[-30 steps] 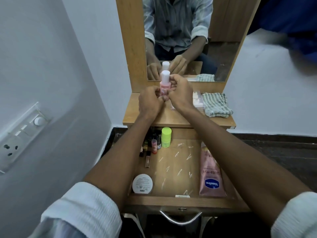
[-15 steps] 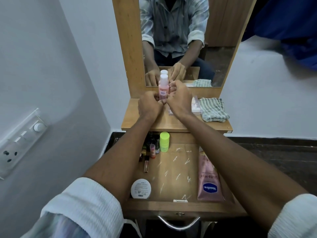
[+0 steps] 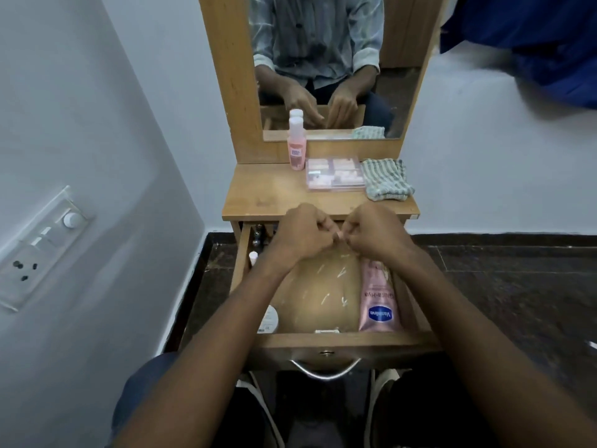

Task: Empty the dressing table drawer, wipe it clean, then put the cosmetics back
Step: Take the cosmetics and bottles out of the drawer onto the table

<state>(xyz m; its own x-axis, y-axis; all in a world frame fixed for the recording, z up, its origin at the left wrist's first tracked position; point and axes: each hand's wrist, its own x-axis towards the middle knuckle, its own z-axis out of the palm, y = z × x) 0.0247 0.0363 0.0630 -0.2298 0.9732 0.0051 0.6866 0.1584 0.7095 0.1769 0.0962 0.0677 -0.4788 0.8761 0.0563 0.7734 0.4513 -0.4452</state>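
The drawer point(image 3: 339, 341) of the dressing table is pulled open. My left hand point(image 3: 300, 234) and my right hand point(image 3: 371, 237) hover side by side over its back part, fingers curled in and fingertips almost touching. Nothing shows in either hand, and they hide whatever lies beneath them. A pink Vaseline tube point(image 3: 379, 299) lies along the drawer's right side. A white round jar point(image 3: 269, 318) sits at the front left, and small bottles point(image 3: 256, 237) stand at the back left. A pink bottle with a white cap point(image 3: 296, 147) stands on the table top against the mirror.
On the table top point(image 3: 265, 195) a clear compartment box point(image 3: 334, 173) lies beside a striped cloth point(image 3: 384, 179). The mirror point(image 3: 323, 59) rises behind them. A white wall with a switch plate point(image 3: 42, 240) closes in on the left. The floor is dark, with a blue cloth point(image 3: 533, 37) at upper right.
Both hands let go of the pink bottle, which now stands alone on the table top, and drew back and down over the rear of the open drawer. The head tilted down.
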